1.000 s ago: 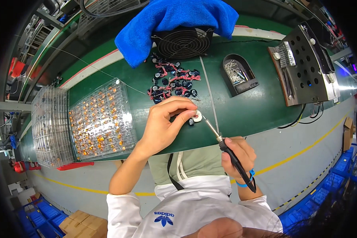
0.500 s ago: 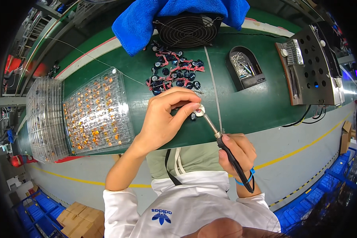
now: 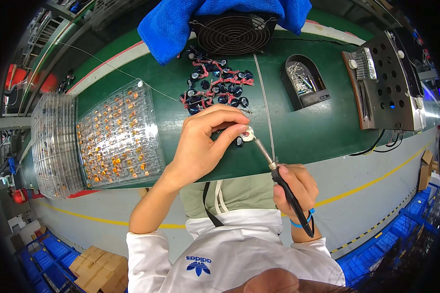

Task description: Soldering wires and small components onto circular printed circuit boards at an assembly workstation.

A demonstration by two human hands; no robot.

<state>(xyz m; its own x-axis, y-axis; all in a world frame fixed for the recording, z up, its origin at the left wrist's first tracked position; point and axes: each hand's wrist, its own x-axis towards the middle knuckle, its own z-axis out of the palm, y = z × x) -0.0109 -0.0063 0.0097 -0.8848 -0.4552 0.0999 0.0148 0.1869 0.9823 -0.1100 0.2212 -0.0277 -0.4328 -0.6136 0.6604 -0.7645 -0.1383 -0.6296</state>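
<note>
My right hand [image 3: 298, 188] grips a soldering iron [image 3: 283, 183] by its black handle, the metal tip slanting up and left. That tip ends at the lower edge of a small, round, whitish part [image 3: 250, 135] with a reddish spot. At the same part, the thumb and forefinger of my left hand [image 3: 205, 141] are pinched together; what lies between them is too small to make out. Just below the fingertips is a small dark round component [image 3: 239, 141]. Beyond my left hand lie several dark round components with red wires [image 3: 220, 85].
Clear trays [image 3: 120, 139] with orange-copper pieces lie left, beside a stack of clear trays [image 3: 56, 146]. A black fan [image 3: 234, 34] under a blue towel [image 3: 164, 34] stands at the back. Rightward are a black bin [image 3: 305, 83] of metal pieces and a perforated metal box [image 3: 388, 80].
The whole view has shifted slightly. The soldering iron's tip has drawn back a little, down and right from the whitish part; my left hand keeps its pinch.
</note>
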